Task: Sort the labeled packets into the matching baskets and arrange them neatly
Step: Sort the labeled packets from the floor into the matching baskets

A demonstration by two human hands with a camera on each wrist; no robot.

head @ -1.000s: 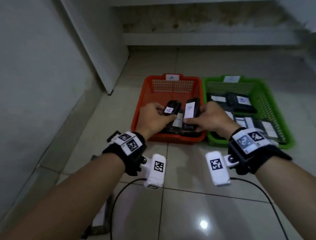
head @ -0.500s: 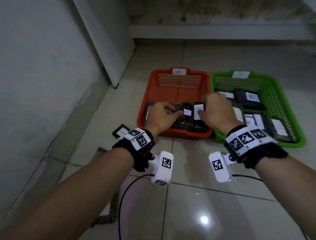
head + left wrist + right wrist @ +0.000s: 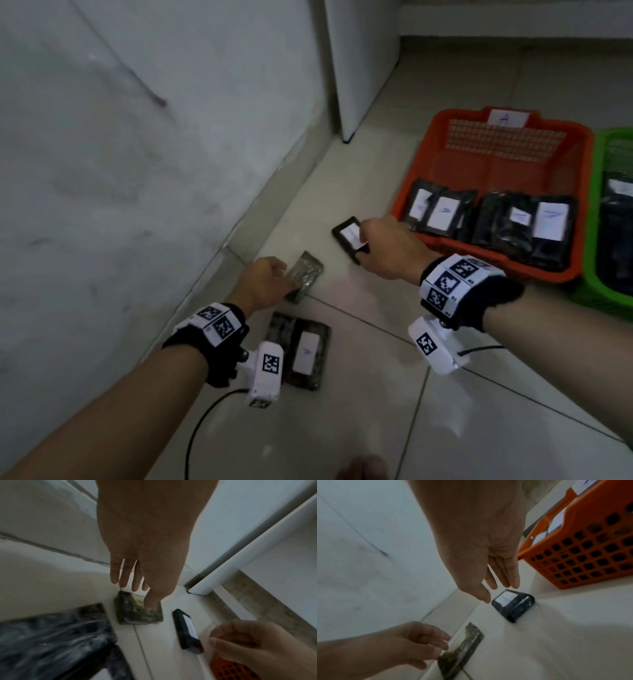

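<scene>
Three packets lie on the floor tiles left of the orange basket (image 3: 424,164). My left hand (image 3: 284,281) reaches over a greenish packet (image 3: 306,279); in the left wrist view its fingers are straight and the thumb tip touches the greenish packet (image 3: 135,614). My right hand (image 3: 363,240) hovers with straight fingers just above a black packet with a white label (image 3: 346,234), seen closer as the black packet (image 3: 513,604) under my right hand (image 3: 494,592). A third labeled packet (image 3: 308,356) lies beside my left wrist. Several labeled packets (image 3: 493,219) lie in the orange basket's near half.
A green basket (image 3: 603,274) with dark packets stands right of the orange one, cut off by the frame edge. A grey wall (image 3: 137,154) and a white cabinet corner (image 3: 356,85) close in the left side. A black cable (image 3: 202,428) trails under my left forearm.
Both hands have left the packets in the orange basket and moved left and down to the loose packets on the floor. The head view has swung left.
</scene>
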